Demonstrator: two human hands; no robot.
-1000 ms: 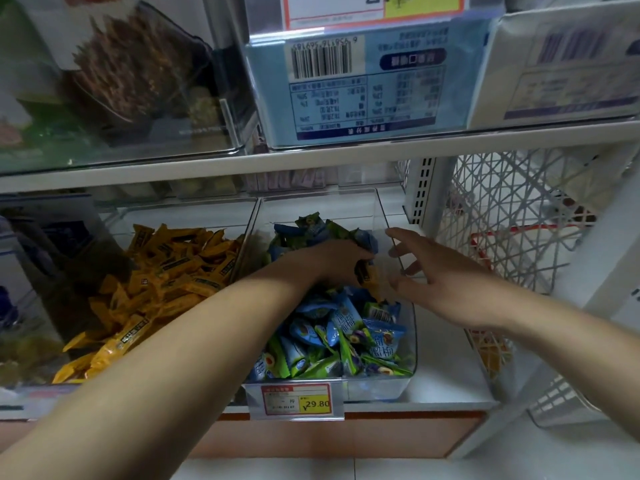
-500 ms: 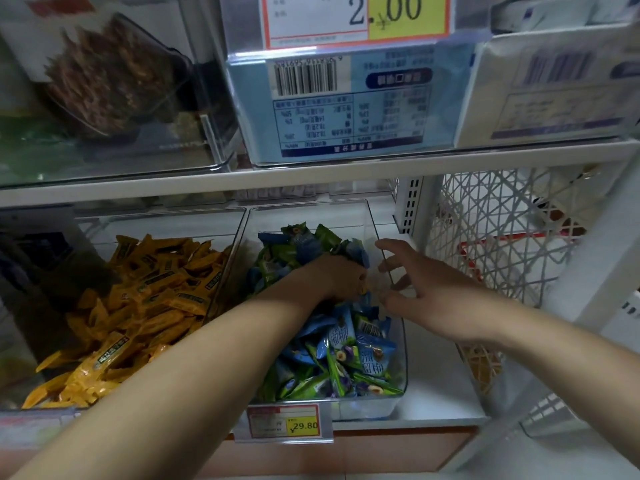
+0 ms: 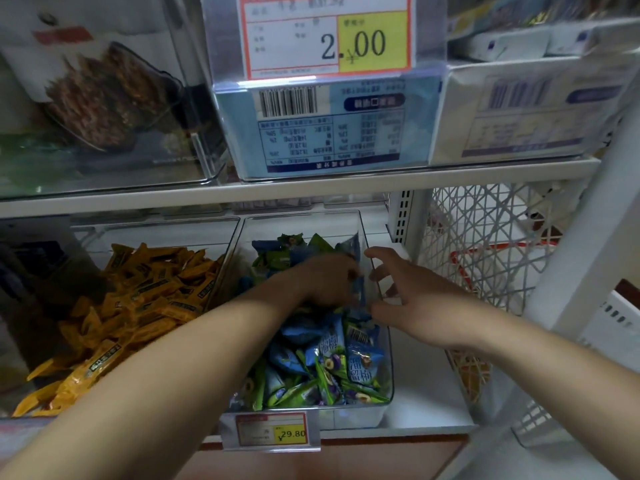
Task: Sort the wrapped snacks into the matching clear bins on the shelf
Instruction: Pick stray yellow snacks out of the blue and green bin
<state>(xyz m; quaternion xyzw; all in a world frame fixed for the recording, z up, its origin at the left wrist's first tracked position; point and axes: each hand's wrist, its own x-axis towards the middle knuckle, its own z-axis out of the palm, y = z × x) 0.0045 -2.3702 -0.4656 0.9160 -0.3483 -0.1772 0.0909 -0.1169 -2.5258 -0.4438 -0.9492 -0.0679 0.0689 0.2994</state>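
The left hand is sunk into the blue and green wrapped snacks heaped in the right clear bin; whether anything is gripped cannot be told. The right hand is spread, grasping nothing, at the bin's wall. Packets could be shoved over the rim.

The upper price tag reads "2.00", the lower tag on the right bin reads "¥29.80", a blue packet inside shows "溜溜梅", and the blue box print is blurred.
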